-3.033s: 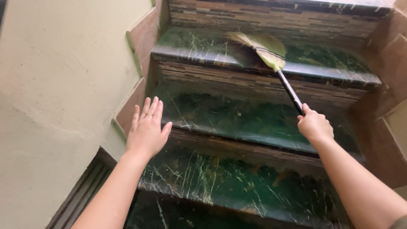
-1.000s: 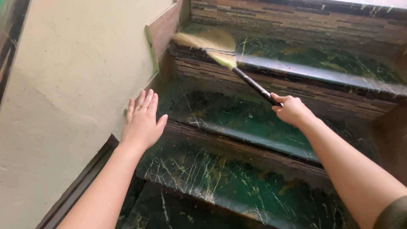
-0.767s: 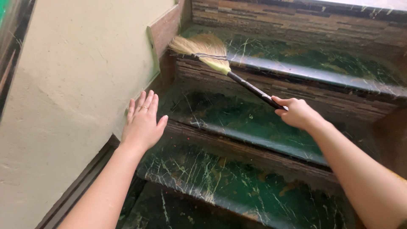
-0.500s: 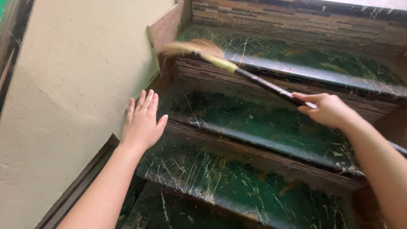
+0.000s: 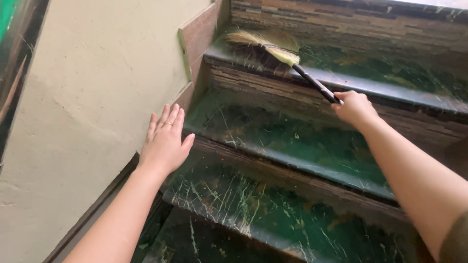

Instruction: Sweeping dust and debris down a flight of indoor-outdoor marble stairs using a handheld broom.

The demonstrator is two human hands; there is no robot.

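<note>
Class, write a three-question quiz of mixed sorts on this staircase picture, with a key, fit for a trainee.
1. True or false: the right hand grips the broom by its dark handle.
2. Where does the left hand rest? A) on the broom's bristles B) flat, fingers spread, by the tiled skirting at the wall C) on a bucket
3. Fill in: the bristles lie on the ______ of the green marble steps in view.

Key: 1 true; 2 B; 3 uppermost
</note>
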